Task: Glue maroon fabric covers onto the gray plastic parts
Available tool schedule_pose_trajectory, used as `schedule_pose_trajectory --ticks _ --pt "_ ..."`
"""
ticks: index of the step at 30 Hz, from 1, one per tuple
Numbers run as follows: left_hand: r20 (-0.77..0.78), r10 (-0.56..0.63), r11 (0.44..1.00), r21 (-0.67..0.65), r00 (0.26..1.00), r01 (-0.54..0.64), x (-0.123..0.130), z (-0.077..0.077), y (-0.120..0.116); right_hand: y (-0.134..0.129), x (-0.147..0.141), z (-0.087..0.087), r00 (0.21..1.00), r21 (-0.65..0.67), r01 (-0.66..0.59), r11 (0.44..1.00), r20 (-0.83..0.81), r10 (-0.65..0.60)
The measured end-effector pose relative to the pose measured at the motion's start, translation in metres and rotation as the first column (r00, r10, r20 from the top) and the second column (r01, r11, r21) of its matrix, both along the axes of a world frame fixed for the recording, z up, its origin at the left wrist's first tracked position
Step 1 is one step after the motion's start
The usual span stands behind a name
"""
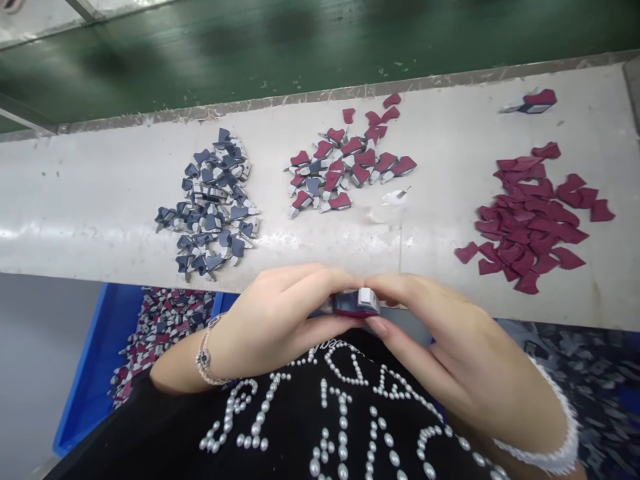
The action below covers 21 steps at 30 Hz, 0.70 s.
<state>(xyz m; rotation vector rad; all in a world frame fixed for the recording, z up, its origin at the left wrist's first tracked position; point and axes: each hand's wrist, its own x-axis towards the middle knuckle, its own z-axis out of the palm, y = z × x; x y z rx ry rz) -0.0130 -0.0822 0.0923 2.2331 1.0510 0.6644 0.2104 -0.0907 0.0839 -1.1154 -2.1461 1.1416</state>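
Observation:
Between my two hands, close to my chest at the table's front edge, is a small navy, white and maroon plastic part (356, 303). My left hand (280, 317) pinches it from the left with thumb and fingers. From the right, the thumb and fingertips of my right hand (440, 340) press on its white end. A maroon face shows along its lower side. Fingers cover much of the part. Beyond my hands lies a heap of maroon flat pieces (525, 220) on the right, and a pile of navy-and-white parts (210, 207) on the left.
Mid-table is a cluster of parts with maroon faces (345, 167). One similar part (537, 101) lies alone at the far right. A blue bin (90, 373) of parts stands below left; more dark parts (600, 400) lie below right. A green strip (300, 47) runs behind the table (75, 200).

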Motion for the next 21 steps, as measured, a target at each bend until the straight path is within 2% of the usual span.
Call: schedule_pose_trajectory --ticks 3,13,18,21 --pt "-0.01 -0.01 1.0 0.026 1.0 0.011 -0.001 -0.002 0.0 -0.001 0.0 0.001 0.998 0.065 -0.021 0.998 0.058 0.017" --pt "0.032 -0.009 0.999 -0.045 0.999 0.011 0.004 0.0 0.004 0.004 -0.002 0.003 0.998 0.074 -0.045 0.996 0.045 0.041" --pt "0.055 0.063 0.994 -0.088 0.997 -0.058 0.009 -0.006 0.002 0.009 -0.004 -0.001 0.999 0.063 -0.016 0.998 0.052 0.013" --pt "0.04 0.109 0.98 -0.17 0.993 -0.1 0.01 -0.01 0.004 0.01 -0.002 -0.007 0.996 0.069 0.003 0.998 0.091 -0.01"
